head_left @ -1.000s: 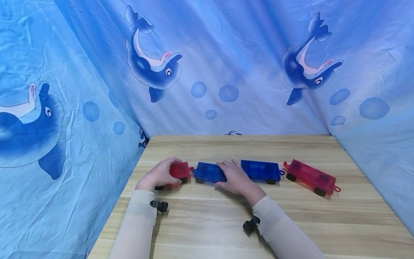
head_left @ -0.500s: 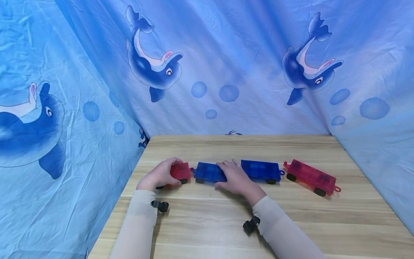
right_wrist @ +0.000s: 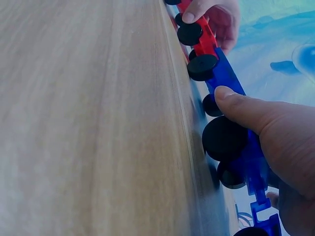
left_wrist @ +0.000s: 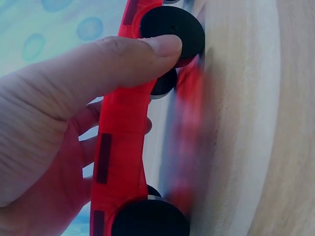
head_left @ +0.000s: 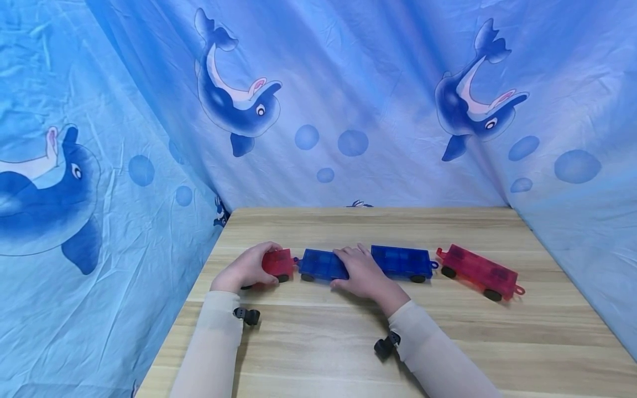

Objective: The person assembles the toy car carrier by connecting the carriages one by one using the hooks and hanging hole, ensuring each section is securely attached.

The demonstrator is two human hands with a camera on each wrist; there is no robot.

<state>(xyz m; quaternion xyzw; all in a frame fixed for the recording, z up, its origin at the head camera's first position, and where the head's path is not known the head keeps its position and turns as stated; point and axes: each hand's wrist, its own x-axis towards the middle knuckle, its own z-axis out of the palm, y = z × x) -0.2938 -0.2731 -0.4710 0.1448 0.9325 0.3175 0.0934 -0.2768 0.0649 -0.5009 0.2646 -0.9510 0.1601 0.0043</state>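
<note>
My left hand grips a translucent red toy train car with black wheels, at the left of the table. Its thumb lies against a wheel in the left wrist view. The red car's right end meets the small coupling of a blue toy train car. My right hand holds that blue car, thumb along its near side and fingers over the far side. A second blue car stands just right of this hand. Between the two blue cars, the coupling shows in the right wrist view.
Another red toy train car sits angled at the right, its hook beside the second blue car's ring. All stand on a wooden table. Blue dolphin-print curtains hang behind and to the sides.
My left hand and the red car it grips have shifted very slightly to the right. The right hand and the other cars stay in place.
</note>
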